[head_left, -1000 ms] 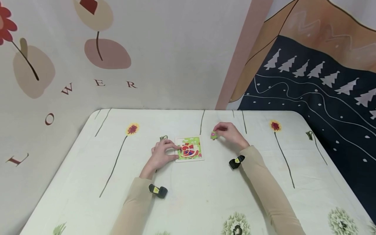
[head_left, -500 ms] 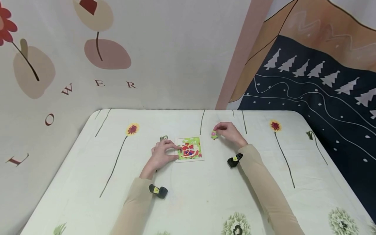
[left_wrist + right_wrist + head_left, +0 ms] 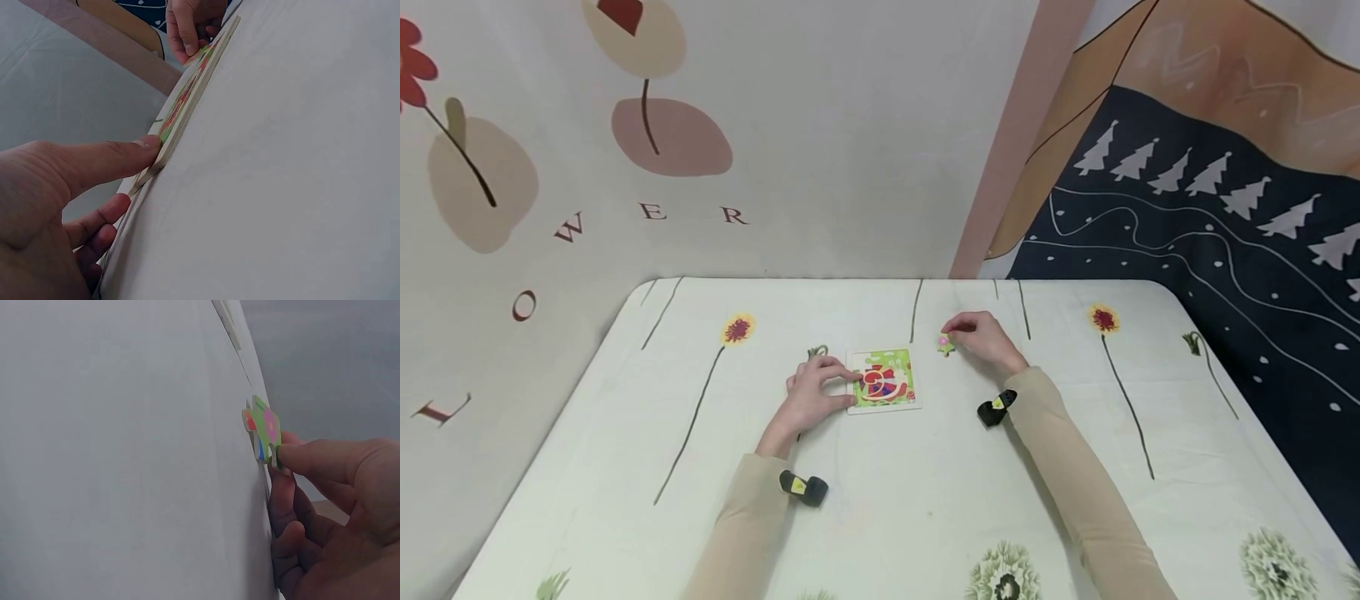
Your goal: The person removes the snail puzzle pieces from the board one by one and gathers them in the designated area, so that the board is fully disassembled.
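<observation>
Left hand (image 3: 811,397) pressing puzzle board (image 3: 886,409), right hand (image 3: 988,338) pinching puzzle piece (image 3: 269,428).
I'm seeing the left thumb and index finger spreading apart, both resting on the board's left side, thumb lying straight at the near corner. Right thumb and fingertips are closing tight on the piece, which is sitting right of the board and apart from it; can't tell whether it's touching the desk (image 3: 887,517). Board is lying flat mid-desk, showing a red-and-purple spiral on green inside a pale rim. Piece is showing a green face, pink flower, red and blue along one edge. I'm reading the letters (image 3: 733,215) L, O, W, E, R on the pale wall hanging (image 3: 850,150); yellow labels on the black wrist cameras (image 3: 813,492) are coming out too small.
</observation>
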A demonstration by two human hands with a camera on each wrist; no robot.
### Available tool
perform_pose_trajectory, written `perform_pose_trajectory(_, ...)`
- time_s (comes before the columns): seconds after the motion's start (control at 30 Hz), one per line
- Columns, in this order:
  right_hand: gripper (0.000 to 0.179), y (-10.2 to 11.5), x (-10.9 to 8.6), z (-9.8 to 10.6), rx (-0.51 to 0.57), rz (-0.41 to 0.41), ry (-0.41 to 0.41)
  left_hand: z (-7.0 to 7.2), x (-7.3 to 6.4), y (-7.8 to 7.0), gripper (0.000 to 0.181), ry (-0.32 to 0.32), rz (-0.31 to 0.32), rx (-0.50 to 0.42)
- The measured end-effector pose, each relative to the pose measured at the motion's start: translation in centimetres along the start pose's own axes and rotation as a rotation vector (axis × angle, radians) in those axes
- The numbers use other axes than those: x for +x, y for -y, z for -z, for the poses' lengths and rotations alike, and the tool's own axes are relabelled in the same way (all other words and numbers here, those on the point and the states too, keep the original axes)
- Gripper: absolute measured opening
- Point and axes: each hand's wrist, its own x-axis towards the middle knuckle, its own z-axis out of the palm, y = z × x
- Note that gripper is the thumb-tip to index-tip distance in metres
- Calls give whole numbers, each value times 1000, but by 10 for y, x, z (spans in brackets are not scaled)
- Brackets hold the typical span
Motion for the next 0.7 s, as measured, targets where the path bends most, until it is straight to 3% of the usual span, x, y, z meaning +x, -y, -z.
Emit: perform_pose_trajectory(0.7,23,2,0,-3,-15,-42,1,0,1,1,31,-1,-8,5)
